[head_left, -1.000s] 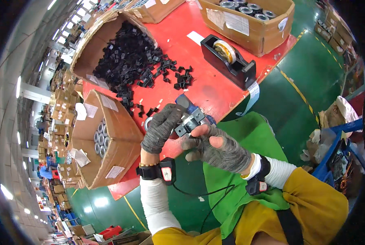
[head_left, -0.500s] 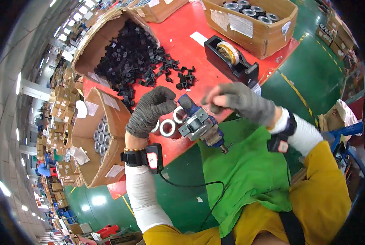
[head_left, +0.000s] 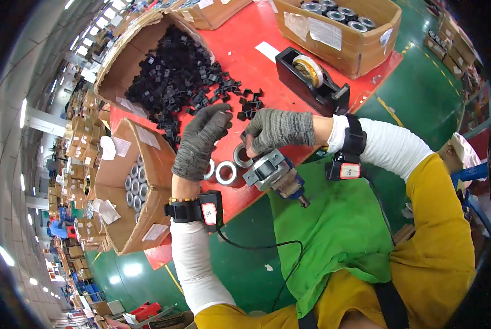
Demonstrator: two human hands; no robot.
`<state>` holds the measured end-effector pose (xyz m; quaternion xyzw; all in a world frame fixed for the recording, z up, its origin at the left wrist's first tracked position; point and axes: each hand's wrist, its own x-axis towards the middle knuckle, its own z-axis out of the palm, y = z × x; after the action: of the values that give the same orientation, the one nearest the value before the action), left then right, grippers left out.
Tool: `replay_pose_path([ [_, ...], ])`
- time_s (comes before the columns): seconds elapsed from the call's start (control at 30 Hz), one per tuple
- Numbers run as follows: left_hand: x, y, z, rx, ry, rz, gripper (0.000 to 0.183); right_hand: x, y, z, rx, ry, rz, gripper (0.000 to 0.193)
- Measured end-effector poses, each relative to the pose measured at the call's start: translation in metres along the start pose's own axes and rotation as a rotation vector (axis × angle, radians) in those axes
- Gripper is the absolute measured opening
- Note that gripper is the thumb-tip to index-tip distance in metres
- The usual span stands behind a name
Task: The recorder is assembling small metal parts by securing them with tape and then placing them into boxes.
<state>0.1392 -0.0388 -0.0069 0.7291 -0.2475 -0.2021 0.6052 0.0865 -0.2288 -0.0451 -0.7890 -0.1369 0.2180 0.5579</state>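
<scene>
My right hand [head_left: 281, 130], in a grey knit glove, reaches across the vise. Its fingertips are closed at the edge of a metal ring [head_left: 238, 158]. My left hand [head_left: 200, 143], gloved alike, hovers left of it with its fingers loosely bent, thumb apart, and nothing visible in them. A blue bench vise [head_left: 292, 189] stands at the table's near edge, with a silver round part with a black bracket [head_left: 269, 170] on its jaws. Another ring [head_left: 226, 172] lies flat beside the vise, and a third [head_left: 210, 169] is partly covered by my left hand.
Black clips [head_left: 171, 74] spill from a tipped cardboard box [head_left: 114, 77] onto the red table [head_left: 240, 41]. Another box [head_left: 111, 178] holds several rings. A black tape dispenser [head_left: 311, 82] and a box of ringed parts [head_left: 360, 49] stand at the far right.
My right hand has moved left over the vise to the ring, covering the vise's far end. My left hand has shifted slightly up and its fingers have loosened.
</scene>
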Motion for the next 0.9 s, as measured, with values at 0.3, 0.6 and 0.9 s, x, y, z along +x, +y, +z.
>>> replay_pose_path([
  [0.3, -0.038, 0.014, 0.010, -0.108, 0.141, -0.014, 0.032, -0.063, -0.033, 0.022, -0.360, 0.417, -0.529, 0.013],
  [0.6, -0.059, 0.032, 0.038, 0.280, -0.216, -0.154, 0.030, -0.079, 0.017, 0.058, -0.826, 0.960, -1.101, 0.028],
  [0.9, -0.073, 0.047, 0.070, 0.988, -0.128, 0.104, 0.031, -0.120, 0.045, 0.066, -0.667, 0.859, -0.880, 0.034],
])
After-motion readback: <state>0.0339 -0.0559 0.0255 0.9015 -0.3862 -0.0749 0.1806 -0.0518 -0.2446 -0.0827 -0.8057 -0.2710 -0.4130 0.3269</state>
